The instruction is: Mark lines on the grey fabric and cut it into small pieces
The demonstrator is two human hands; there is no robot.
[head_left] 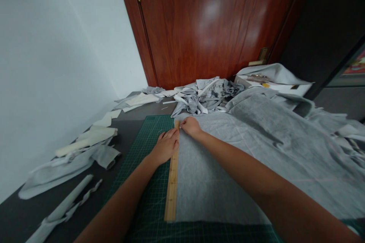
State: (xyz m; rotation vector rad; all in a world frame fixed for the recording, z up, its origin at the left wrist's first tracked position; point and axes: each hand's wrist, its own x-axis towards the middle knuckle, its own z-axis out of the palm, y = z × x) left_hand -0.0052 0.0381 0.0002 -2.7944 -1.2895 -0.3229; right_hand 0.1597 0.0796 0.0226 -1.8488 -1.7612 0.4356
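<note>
A wooden ruler (171, 186) lies lengthwise along the left edge of a grey fabric sheet (208, 182). Beneath them is a green gridded cutting mat (151, 140). My left hand (167, 146) rests flat on the mat and the ruler's upper part, its fingers stretched toward the ruler's far end. At that far end, my right hand (190, 126) is closed in a pinch beside the ruler's right edge, over the fabric. Something small and pale shows at its fingertips, too small to name.
Crumpled grey scraps (205, 97) are heaped at the back by a wooden door (199, 26). Pale offcuts (88, 138) and a rolled strip (68, 201) lie on the dark table at left. Folded fabric (265, 114) and a white box (296, 88) stand at right.
</note>
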